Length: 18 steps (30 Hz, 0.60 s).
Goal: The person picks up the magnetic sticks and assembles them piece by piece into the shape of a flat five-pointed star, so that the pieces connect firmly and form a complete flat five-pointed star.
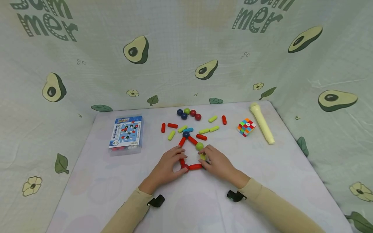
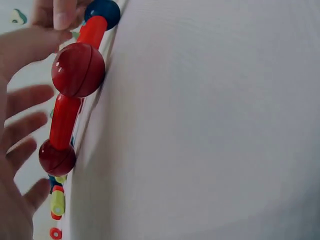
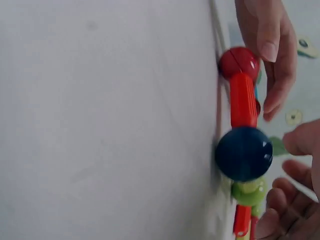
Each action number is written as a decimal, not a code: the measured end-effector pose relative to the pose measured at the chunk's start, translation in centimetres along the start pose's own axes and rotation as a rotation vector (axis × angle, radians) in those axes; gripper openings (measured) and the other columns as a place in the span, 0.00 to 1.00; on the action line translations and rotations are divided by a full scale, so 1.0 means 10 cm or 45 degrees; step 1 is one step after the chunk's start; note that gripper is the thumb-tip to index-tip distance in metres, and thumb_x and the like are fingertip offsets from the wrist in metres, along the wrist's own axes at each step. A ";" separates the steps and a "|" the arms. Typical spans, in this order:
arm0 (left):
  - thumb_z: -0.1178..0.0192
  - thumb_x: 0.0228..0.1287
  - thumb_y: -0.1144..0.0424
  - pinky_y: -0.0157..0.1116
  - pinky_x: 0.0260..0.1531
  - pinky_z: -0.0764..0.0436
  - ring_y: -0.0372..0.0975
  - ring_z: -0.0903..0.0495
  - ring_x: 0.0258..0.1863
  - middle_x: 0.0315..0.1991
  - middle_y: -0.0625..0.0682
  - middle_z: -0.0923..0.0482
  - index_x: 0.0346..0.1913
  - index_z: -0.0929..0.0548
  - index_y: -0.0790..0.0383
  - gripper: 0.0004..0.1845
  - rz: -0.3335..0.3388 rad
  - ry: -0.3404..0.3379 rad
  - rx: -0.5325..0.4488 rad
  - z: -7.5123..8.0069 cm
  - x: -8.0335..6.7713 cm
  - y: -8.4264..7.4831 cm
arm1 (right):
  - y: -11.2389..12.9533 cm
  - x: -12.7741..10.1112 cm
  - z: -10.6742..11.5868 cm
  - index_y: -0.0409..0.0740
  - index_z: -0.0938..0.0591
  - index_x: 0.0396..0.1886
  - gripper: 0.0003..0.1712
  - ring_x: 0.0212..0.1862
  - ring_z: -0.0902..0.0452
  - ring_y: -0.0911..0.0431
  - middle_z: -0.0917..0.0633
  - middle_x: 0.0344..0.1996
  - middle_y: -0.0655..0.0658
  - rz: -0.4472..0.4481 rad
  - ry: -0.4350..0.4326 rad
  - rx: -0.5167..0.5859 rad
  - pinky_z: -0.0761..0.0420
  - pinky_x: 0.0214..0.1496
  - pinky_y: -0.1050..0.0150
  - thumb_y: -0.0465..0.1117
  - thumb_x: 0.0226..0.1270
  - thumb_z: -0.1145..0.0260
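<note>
A ring of balls and rods (image 1: pixel 195 167) lies on the counter (image 1: pixel 189 204). The left grip (image 1: pixel 167 164) and right grip (image 1: pixel 219 164) are spread around it. Each wrist view shows a ball mostly hidden from the head: a red ball (image 2: pixel 57 157) and a dark blue ball (image 3: pixel 244 153). A clear box (image 1: pixel 126 150) holds red and white bits. The cloth (image 1: pixel 175 32) says "mer".

A red rod (image 3: pixel 243 100) is joining the blue ball (image 3: pixel 244 153) to a red ball (image 3: pixel 239 63) at twelve o'clock, left hand (image 3: pixel 274 50) showing at one, right hand (image 3: pixel 295 202) at four
</note>
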<state>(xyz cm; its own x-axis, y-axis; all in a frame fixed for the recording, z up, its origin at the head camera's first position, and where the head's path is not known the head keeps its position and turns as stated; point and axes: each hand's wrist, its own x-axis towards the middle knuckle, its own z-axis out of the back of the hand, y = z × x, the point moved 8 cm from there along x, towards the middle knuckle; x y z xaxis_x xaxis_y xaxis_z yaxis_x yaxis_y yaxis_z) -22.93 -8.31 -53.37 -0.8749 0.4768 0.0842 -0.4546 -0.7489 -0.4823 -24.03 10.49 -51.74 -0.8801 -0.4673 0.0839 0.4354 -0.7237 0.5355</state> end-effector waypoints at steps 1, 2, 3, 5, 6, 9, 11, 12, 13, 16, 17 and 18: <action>0.29 0.62 0.46 0.50 0.70 0.34 0.42 0.40 0.75 0.71 0.44 0.32 0.65 0.21 0.48 0.29 0.057 -0.038 -0.012 0.02 0.01 0.03 | -0.07 0.01 0.02 0.49 0.21 0.58 0.20 0.40 0.27 0.59 0.22 0.48 0.50 -0.063 -0.013 0.061 0.20 0.40 0.63 0.47 0.70 0.30; 0.30 0.63 0.47 0.49 0.68 0.31 0.43 0.38 0.74 0.72 0.46 0.33 0.67 0.23 0.49 0.31 0.123 -0.076 -0.023 0.04 0.02 0.08 | -0.14 0.03 0.04 0.47 0.22 0.60 0.22 0.39 0.27 0.59 0.22 0.49 0.50 -0.121 -0.023 0.111 0.21 0.38 0.64 0.47 0.70 0.30; 0.30 0.63 0.48 0.48 0.66 0.28 0.43 0.35 0.71 0.71 0.48 0.33 0.68 0.24 0.52 0.32 0.189 -0.117 -0.047 0.06 0.03 0.12 | -0.21 0.05 0.05 0.47 0.24 0.62 0.23 0.38 0.28 0.58 0.22 0.50 0.49 -0.174 -0.026 0.159 0.22 0.37 0.64 0.47 0.71 0.31; 0.31 0.65 0.50 0.45 0.60 0.22 0.43 0.29 0.63 0.66 0.50 0.30 0.69 0.26 0.55 0.32 0.328 -0.178 -0.102 0.08 0.05 0.22 | -0.30 0.10 0.04 0.45 0.26 0.66 0.26 0.38 0.28 0.57 0.22 0.52 0.47 -0.243 -0.013 0.239 0.23 0.36 0.64 0.46 0.73 0.32; 0.32 0.66 0.50 0.44 0.57 0.20 0.43 0.27 0.59 0.63 0.51 0.28 0.69 0.27 0.55 0.32 0.392 -0.197 -0.129 0.08 0.06 0.27 | -0.34 0.14 0.03 0.45 0.27 0.68 0.27 0.39 0.27 0.57 0.22 0.53 0.48 -0.272 0.002 0.259 0.23 0.37 0.64 0.47 0.73 0.33; 0.32 0.67 0.51 0.39 0.46 0.18 0.41 0.25 0.47 0.52 0.51 0.24 0.67 0.26 0.57 0.30 0.514 -0.220 -0.201 0.06 0.12 0.35 | -0.37 0.22 -0.02 0.45 0.28 0.70 0.30 0.39 0.27 0.56 0.21 0.53 0.48 -0.300 0.053 0.280 0.23 0.38 0.62 0.48 0.74 0.34; 0.31 0.65 0.50 0.39 0.43 0.18 0.41 0.25 0.44 0.48 0.51 0.24 0.65 0.24 0.58 0.30 0.547 -0.205 -0.207 0.03 0.17 0.37 | -0.36 0.28 -0.05 0.45 0.26 0.69 0.28 0.39 0.26 0.55 0.21 0.51 0.48 -0.300 0.073 0.277 0.23 0.39 0.62 0.49 0.74 0.34; 0.30 0.64 0.49 0.39 0.43 0.17 0.41 0.25 0.44 0.48 0.51 0.24 0.64 0.24 0.59 0.30 0.548 -0.192 -0.193 0.01 0.19 0.36 | -0.35 0.30 -0.07 0.45 0.25 0.67 0.27 0.38 0.26 0.56 0.21 0.49 0.49 -0.301 0.081 0.270 0.23 0.39 0.62 0.50 0.73 0.34; 0.29 0.63 0.49 0.39 0.43 0.17 0.42 0.25 0.44 0.48 0.52 0.24 0.64 0.24 0.60 0.30 0.543 -0.178 -0.175 -0.01 0.21 0.36 | -0.33 0.32 -0.09 0.45 0.24 0.65 0.26 0.38 0.26 0.56 0.21 0.47 0.49 -0.300 0.088 0.260 0.23 0.39 0.62 0.50 0.73 0.33; 0.28 0.62 0.51 0.40 0.47 0.17 0.42 0.24 0.46 0.51 0.53 0.24 0.64 0.25 0.61 0.31 0.523 -0.140 -0.125 -0.05 0.26 0.33 | -0.31 0.35 -0.11 0.44 0.22 0.58 0.22 0.39 0.26 0.56 0.21 0.43 0.49 -0.314 0.095 0.238 0.22 0.41 0.62 0.49 0.71 0.31; 0.29 0.62 0.51 0.41 0.48 0.17 0.42 0.24 0.47 0.51 0.53 0.24 0.64 0.25 0.60 0.31 0.519 -0.134 -0.115 -0.05 0.26 0.33 | -0.31 0.36 -0.11 0.44 0.22 0.57 0.21 0.39 0.26 0.56 0.21 0.42 0.49 -0.322 0.091 0.230 0.22 0.41 0.62 0.49 0.70 0.31; 0.29 0.62 0.53 0.41 0.48 0.17 0.43 0.24 0.47 0.51 0.53 0.24 0.64 0.24 0.60 0.30 0.515 -0.139 -0.113 -0.04 0.26 0.33 | -0.31 0.37 -0.10 0.44 0.22 0.56 0.21 0.40 0.26 0.55 0.22 0.41 0.49 -0.332 0.081 0.229 0.22 0.42 0.62 0.48 0.70 0.31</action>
<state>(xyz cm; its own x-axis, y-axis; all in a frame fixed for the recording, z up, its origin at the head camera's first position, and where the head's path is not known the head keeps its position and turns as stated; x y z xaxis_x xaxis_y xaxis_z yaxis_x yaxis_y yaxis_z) -26.68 -9.32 -55.08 -0.9945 0.0979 -0.0379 -0.0591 -0.8206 -0.5684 -28.39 10.47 -53.94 -0.9415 -0.3130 -0.1249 0.1516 -0.7243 0.6726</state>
